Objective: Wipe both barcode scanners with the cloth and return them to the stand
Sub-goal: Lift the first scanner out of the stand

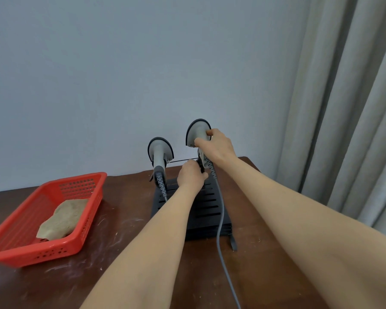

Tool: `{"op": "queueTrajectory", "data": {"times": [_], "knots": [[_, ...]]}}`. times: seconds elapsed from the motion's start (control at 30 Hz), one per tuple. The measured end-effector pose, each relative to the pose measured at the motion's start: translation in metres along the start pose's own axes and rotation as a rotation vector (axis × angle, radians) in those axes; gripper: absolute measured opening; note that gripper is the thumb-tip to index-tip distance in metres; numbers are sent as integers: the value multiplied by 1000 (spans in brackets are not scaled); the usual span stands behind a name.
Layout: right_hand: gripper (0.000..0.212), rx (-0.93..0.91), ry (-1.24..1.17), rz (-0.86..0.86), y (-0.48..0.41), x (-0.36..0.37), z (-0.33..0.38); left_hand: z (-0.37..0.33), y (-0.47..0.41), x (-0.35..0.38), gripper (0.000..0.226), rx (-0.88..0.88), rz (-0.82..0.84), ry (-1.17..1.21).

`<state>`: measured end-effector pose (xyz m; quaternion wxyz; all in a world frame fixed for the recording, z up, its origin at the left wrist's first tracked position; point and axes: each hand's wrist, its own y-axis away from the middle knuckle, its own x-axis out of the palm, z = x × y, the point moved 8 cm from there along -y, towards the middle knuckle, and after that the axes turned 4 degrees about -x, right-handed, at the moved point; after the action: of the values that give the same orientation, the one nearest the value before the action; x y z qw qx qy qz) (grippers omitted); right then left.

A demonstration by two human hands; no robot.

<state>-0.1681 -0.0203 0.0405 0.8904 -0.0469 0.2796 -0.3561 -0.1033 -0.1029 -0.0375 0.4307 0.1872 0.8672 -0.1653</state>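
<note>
Two grey barcode scanners stand at the far end of a black slotted stand (207,206). The left scanner (160,150) sits upright in the stand, untouched. My right hand (216,144) grips the right scanner (196,132) just below its head, raised a little higher than the left one. My left hand (191,176) curls its fingers round the lower part of that scanner's handle, at the stand's black holder. A grey cable (220,219) runs from the right scanner across the stand toward me. The tan cloth (62,219) lies in the red basket (85,224).
The brown wooden table (125,246) ends at a pale wall behind the stand. Grey curtains (348,108) hang at the right. The red basket takes up the table's left side.
</note>
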Motion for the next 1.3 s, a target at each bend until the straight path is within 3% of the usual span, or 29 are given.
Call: {"op": "queueTrajectory", "data": {"times": [0.23, 0.4, 0.57, 0.6, 0.67, 0.73, 0.83, 1.03, 1.17, 1.3], "knots": [[60, 13, -46, 0, 7, -11, -1, -3, 6, -7, 41, -17, 77, -55], [56, 21, -94, -19, 16, -20, 4, -11, 15, -22, 39, 28, 86, -60], [21, -4, -177, -2, 30, -23, 16, -23, 28, -58, 25, 56, 14, -6], [26, -5, -193, 11, 34, -23, 18, -23, 30, -66, 13, 49, 3, 26], [39, -10, -221, 39, 39, -20, 18, -20, 34, -82, 18, 0, -25, 107], [37, -18, -254, 74, 46, -17, 19, -11, 37, -89, 14, -73, -14, 281], [21, -12, -347, 127, 55, -11, 19, 3, 49, -87, 27, -167, 68, 559], [25, 19, -514, 276, 77, 3, 17, 22, 70, -75, 53, -245, 286, 954], [25, 65, -602, 355, 86, 13, 12, 20, 86, -67, 44, -264, 361, 1147], [23, 137, -627, 425, 92, 23, 3, 22, 95, -64, 33, -274, 324, 1238]]}}
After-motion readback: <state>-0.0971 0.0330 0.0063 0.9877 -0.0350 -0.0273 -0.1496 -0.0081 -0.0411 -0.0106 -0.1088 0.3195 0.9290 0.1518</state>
